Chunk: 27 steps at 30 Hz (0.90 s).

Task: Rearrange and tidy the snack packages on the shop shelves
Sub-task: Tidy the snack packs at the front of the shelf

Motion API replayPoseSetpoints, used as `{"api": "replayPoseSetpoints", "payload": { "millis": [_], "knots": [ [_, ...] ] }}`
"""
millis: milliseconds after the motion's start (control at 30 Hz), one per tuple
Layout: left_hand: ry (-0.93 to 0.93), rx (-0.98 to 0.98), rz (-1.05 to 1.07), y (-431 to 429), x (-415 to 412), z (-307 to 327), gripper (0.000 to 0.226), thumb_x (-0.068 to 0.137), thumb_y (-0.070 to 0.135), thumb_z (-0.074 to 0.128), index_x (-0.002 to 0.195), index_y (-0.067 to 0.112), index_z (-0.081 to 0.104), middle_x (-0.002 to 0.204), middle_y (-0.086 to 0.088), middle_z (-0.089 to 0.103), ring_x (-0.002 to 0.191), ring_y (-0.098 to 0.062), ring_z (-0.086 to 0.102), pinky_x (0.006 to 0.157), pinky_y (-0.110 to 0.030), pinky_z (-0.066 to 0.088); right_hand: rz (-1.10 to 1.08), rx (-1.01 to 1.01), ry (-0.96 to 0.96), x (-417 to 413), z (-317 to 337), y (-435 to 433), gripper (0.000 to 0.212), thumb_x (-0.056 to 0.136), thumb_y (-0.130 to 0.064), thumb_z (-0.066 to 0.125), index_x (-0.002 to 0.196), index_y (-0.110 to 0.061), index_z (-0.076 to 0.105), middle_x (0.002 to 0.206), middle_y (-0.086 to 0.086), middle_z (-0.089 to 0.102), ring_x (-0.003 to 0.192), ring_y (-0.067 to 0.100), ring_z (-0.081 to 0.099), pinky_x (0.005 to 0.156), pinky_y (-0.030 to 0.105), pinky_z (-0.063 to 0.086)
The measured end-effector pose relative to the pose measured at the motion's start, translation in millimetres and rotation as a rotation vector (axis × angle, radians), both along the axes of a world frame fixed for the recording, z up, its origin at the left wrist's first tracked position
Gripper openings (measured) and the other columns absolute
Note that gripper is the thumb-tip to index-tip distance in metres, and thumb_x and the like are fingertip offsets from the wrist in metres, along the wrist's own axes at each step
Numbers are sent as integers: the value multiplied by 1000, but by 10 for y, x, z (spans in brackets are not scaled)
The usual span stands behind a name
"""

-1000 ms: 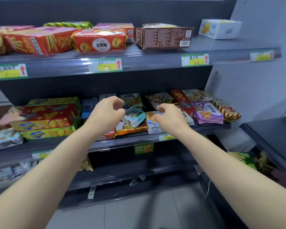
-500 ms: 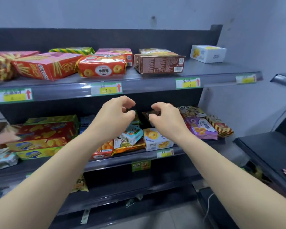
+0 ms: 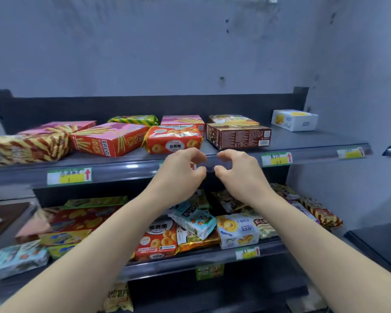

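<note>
Nearest lay the middle shelf [image 3: 203,258], its packets jumbled below both forearms. Above it the left hand [image 3: 181,172] and right hand [image 3: 237,171] hovered side by side at the top shelf's front rail [image 3: 127,169], fingers curled but empty — gripping nothing. Just beyond the left fingertips sat the red cookie bag [image 3: 173,140], its long axis running left to right along the rail; the brown box [image 3: 238,135] lay just past the right hand. The left hand looked nearer the bag — likely the next thing picked up.
</note>
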<state>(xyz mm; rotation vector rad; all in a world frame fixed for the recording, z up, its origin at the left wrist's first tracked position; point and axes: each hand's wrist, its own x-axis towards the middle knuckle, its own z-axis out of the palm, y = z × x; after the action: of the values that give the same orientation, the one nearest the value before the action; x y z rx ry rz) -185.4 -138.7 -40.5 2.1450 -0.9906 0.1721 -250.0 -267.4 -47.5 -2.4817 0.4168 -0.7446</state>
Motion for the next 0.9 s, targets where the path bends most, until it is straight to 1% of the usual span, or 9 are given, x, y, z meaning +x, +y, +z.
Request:
{"api": "replayPoseSetpoints", "payload": {
  "millis": [133,267,367,467,567,667,733,800,900],
  "knots": [
    [-41,-7,42,218,56,111,30,92,19,55,122,18,59,121,3,61,110,-10,56,89,-21,43,58,-29,-34,130,126,201,41,92,-20,54,132,-14,53,131,4,57,122,18,50,98,26,39],
    [-53,-17,107,471,112,177,29,91,19,56,120,17,60,120,2,63,108,-10,57,89,-22,44,130,-46,-59,302,208,436,39,91,-20,54,130,-14,56,129,4,59,121,18,51,99,28,40],
    [-53,-18,168,681,143,219,29,91,19,54,120,17,60,118,3,63,107,-9,57,86,-19,41,184,-61,-65,425,254,629,34,90,-19,54,123,-13,60,124,4,62,117,19,54,96,28,41],
    [-77,-7,229,894,180,256,29,91,18,54,119,17,60,118,3,63,106,-9,57,87,-19,41,246,-59,-72,548,303,817,27,90,-18,54,113,-9,64,113,7,65,108,24,58,93,35,47],
    [-74,-5,290,1046,222,282,29,91,18,54,119,17,61,118,4,63,106,-8,56,86,-17,40,308,-72,-89,648,356,955,28,91,-17,54,117,-11,63,111,6,65,104,21,57,88,30,45],
    [-68,2,345,1143,242,284,30,90,19,54,119,17,60,118,4,63,107,-7,56,87,-17,40,364,-72,-111,737,370,1045,28,91,-17,54,117,-12,63,111,4,65,102,18,57,83,26,42],
    [-65,-1,383,1195,241,278,30,91,19,54,120,17,60,118,4,63,107,-7,56,85,-16,39,405,-70,-116,815,364,1081,27,91,-19,54,116,-13,64,114,3,65,105,18,57,86,26,44],
    [-57,6,418,1243,231,280,29,91,19,54,120,17,60,117,4,62,106,-6,55,84,-15,37,433,-71,-110,893,363,1113,30,92,-21,55,119,-13,63,117,3,64,108,19,57,91,30,46],
    [-59,10,470,1298,239,295,27,91,18,54,118,17,61,116,4,63,104,-7,55,84,-16,39,474,-71,-116,974,367,1151,32,92,-22,55,122,-12,60,120,4,64,110,19,56,94,32,48]
  ]
}}
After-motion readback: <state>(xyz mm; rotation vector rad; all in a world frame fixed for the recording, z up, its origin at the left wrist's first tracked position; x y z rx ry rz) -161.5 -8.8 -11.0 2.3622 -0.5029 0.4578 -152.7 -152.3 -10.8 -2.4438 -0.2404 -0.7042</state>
